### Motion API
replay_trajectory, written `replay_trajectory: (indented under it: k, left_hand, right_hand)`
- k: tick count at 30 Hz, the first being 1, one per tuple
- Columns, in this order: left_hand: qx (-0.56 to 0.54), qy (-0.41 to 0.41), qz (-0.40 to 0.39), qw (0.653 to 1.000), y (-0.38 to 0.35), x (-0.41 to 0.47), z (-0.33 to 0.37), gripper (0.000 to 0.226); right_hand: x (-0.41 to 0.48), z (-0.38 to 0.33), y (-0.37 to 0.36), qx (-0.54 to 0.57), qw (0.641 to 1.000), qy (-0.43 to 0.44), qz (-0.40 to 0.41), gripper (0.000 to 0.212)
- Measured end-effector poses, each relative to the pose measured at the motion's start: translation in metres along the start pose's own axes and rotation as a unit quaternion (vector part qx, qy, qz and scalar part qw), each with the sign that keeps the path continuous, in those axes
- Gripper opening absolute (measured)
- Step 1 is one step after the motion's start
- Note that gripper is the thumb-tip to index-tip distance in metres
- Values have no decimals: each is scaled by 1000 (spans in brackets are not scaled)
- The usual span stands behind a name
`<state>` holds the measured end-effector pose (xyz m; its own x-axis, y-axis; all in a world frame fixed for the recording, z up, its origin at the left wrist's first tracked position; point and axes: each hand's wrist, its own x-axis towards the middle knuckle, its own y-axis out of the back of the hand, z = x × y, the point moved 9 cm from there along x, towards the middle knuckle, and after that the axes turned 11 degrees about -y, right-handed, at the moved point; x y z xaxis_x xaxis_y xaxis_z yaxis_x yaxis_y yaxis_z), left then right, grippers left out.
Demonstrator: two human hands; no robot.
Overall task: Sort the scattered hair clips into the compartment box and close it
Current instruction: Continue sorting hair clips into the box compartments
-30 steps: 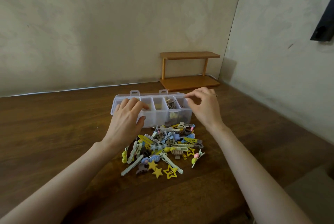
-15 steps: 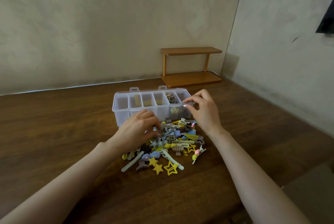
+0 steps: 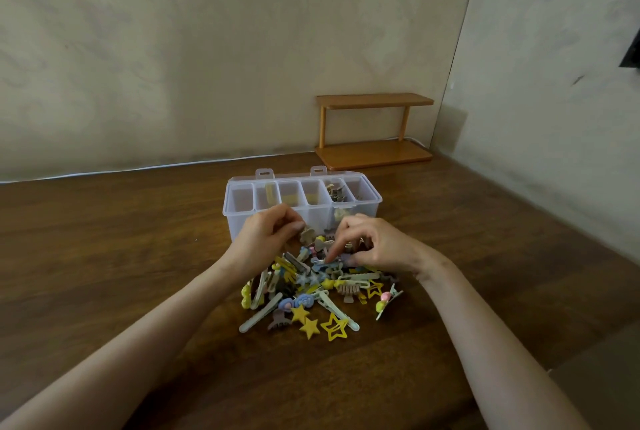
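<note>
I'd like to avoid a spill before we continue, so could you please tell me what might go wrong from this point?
1. The clips in the pile lie tangled; the beige clip that the left hand seems to pinch could drag others along and scatter them.
2. The right hand pokes into the pile right beside the open box; a careless push might shift it.

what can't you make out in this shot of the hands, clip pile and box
Head view only:
1. Whether the left hand grips a clip: its curled fingers hide it.
2. Colourful hair clip pile, far part: covered by the right hand.
3. Clear plastic compartment box contents: too small, blurred.
4. Black object: cut off by the right edge.
</note>
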<state>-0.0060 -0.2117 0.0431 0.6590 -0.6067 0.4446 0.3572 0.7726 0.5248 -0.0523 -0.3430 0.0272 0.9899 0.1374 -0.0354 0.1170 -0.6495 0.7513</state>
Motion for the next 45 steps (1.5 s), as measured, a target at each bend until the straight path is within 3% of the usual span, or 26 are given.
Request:
replay_trajectory:
  k: [5, 11, 20, 25, 30, 36, 39, 45]
  left_hand:
    - [-112, 81, 13, 990, -2, -3, -9, 16]
    - [-135, 102, 15, 985, -3, -4, -14, 16]
    - [51, -14, 37, 998, 13, 32, 14, 8]
    - [253, -91, 76, 960, 13, 85, 34, 12]
    - [329, -49, 44, 942, -8, 120, 9, 17]
    - [433, -86, -7, 897, -21, 133, 17, 21]
    - [433, -60, -65, 897, -23, 137, 17, 21]
    - [297, 46, -113, 947, -20, 134, -1, 20]
  right_hand:
    - [2, 2, -2, -2, 1000, -19, 11, 20]
    - [2, 1, -2, 21, 1000, -17, 15, 19]
    - [0, 4, 7, 110, 994, -9, 11, 12]
    - [2, 8, 13, 162, 986, 5, 37, 22]
    - [2, 16, 16, 207, 977, -18, 36, 11]
    - [1, 19, 19, 233, 971, -19, 49, 8]
    - [1, 16, 21, 242, 969, -7, 54, 9]
    - [3, 23, 26, 275, 958, -17, 75, 5]
